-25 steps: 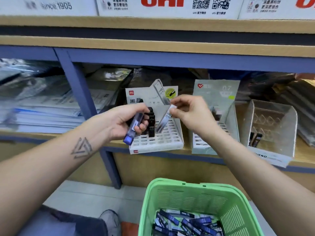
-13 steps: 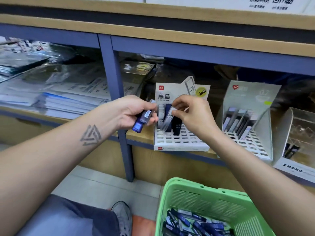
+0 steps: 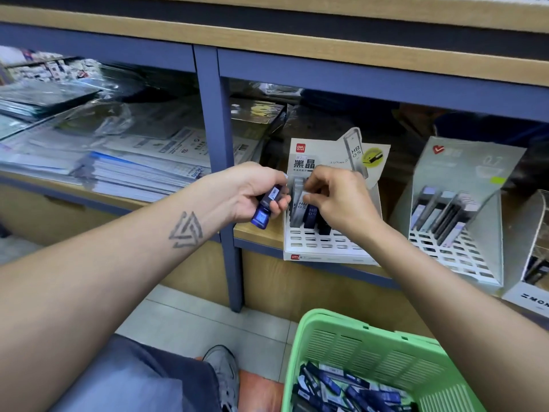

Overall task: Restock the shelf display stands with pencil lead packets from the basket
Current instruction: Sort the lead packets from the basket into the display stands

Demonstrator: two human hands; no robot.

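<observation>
Pencil lead packet now seated in stand (right hand still pinching), left hand gripping blue packets.

Stacks of plastic-wrapped paper lie in the left shelf bay, with more wrapped packs behind the blue upright post. A grey shoe rests on the pale tiled floor, next to a knee in blue-grey trousers. At the far right edge stands a box marked MONO.
</observation>
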